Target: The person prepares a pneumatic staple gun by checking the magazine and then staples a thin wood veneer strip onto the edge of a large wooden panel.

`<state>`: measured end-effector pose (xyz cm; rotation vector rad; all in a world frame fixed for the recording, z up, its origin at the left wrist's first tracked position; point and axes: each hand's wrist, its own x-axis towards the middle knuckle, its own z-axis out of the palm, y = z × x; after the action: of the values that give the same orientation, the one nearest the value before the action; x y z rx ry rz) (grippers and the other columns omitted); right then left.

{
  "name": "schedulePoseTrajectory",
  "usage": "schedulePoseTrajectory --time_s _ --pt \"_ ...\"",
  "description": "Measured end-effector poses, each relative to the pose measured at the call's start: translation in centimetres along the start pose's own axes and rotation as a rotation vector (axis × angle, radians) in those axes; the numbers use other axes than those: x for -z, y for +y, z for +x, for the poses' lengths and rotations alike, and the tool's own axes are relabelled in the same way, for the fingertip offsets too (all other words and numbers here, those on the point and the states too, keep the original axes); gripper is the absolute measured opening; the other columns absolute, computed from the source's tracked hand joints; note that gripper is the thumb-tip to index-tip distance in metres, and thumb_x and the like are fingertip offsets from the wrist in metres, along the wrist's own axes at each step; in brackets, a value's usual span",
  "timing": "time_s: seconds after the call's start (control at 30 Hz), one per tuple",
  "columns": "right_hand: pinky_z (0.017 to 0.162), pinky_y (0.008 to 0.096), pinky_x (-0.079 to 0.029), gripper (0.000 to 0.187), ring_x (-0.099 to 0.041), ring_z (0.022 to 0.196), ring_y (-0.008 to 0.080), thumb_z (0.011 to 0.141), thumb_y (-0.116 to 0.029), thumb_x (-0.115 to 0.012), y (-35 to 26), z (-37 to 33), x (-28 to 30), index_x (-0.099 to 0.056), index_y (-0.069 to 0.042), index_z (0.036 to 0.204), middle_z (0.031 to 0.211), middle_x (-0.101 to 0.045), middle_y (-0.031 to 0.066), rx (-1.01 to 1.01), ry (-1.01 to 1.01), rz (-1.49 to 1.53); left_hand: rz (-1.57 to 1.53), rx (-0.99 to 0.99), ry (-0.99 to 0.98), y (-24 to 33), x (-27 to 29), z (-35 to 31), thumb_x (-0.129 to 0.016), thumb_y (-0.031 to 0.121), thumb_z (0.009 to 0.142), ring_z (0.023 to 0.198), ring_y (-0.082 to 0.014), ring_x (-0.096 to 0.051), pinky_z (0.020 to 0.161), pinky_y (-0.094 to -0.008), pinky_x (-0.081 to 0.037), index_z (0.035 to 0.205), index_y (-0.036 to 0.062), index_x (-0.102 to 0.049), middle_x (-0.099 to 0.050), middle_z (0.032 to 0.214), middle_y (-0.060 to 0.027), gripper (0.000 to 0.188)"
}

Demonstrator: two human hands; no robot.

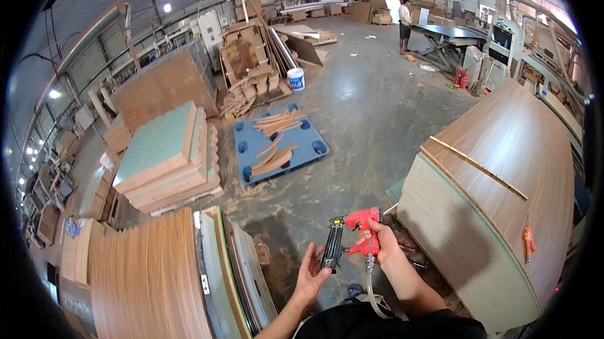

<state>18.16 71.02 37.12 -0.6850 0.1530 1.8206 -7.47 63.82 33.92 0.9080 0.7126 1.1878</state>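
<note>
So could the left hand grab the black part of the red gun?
Probably yes. The left hand is open right beside the black magazine of the nail gun, which the right hand holds; nothing sits between them.

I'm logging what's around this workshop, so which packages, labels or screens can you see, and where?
White bucket: on the floor beside the scrap wood pile, round, with a blue band.
Cardboard boxes: stacked by the far wall, brown.
White label: small strip on a board's edge, lower left.
</note>
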Motion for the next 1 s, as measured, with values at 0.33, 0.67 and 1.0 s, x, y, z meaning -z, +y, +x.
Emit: schedulePoseTrajectory --time_s 0.33,0.67,1.0 --pt "0.065 0.0292 -0.051 0.03 -0.052 0.061 0.0095 0.114 -0.025 -0.057 3.8 -1.4 -5.8 -0.061 0.004 0.119 0.071 -0.052 -0.0029 -0.032 -0.1 -0.043 -0.465 -0.01 -0.196 4.3 -2.0 1.2 -0.079 0.068 0.093 0.15 -0.0268 -0.054 0.131 -0.0485 -0.038 0.17 0.0025 -0.04 -0.048 0.172 -0.0129 0.108" --pt "0.064 0.0281 -0.052 0.025 -0.052 0.06 0.0097 0.112 -0.026 -0.057 4.9 -4.6 -8.8 -0.064 -0.003 0.118 0.069 -0.05 -0.005 0.168 -0.009 -0.032 -0.611 0.038 -0.282 6.0 -3.7 3.2 -0.071 0.079 0.093 0.14 -0.0224 -0.06 0.124 -0.0463 -0.036 0.168 0.0021 -0.042 -0.064 0.15 -0.0045 0.111" --pt "0.069 0.0369 -0.053 0.022 -0.051 0.063 0.0178 0.11 -0.033 -0.06 -5.5 -6.9 -4.3 -0.058 -0.011 0.111 0.072 -0.048 -0.0023 0.469 -0.113 0.254 -0.589 0.342 -0.661 1.6 -11.9 14.7 -0.076 0.076 0.092 0.141 -0.0189 -0.06 0.125 -0.0485 -0.038 0.175 0.005 -0.028 -0.064 0.145 -0.0014 0.12"
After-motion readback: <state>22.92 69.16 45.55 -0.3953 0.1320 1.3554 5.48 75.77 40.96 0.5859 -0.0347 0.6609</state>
